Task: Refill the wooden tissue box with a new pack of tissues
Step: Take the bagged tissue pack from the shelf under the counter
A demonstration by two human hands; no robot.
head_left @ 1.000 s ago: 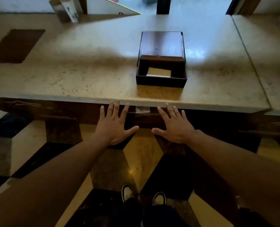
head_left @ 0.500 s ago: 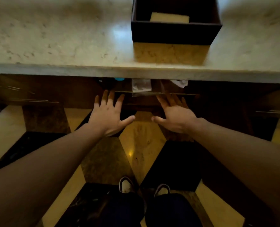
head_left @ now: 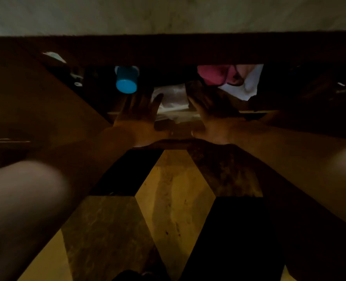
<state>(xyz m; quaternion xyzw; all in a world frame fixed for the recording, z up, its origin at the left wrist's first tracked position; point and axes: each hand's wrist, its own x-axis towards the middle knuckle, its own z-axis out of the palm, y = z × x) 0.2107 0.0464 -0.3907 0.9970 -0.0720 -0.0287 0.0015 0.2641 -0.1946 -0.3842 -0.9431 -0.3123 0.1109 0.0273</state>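
Hands reach under the counter: left hand [head_left: 139, 116] and right hand [head_left: 212, 114] spread open, either side of the crinkly clear plastic tissue pack [head_left: 173, 100]. It's dark; fingers might bump the blue round cup [head_left: 126, 82] nearby.

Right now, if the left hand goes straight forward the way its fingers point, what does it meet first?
Probably the clear plastic pack on the shelf: the left hand already reaches its left edge. The blue cup lies farther back, slightly left. Depth is unclear.

A wrapped tissue pack [head_left: 173, 102] lies on the shelf [head_left: 251, 112] under the counter [head_left: 168, 15]. A cup [head_left: 126, 82] lies to its left, cloth [head_left: 243, 86] to its right.
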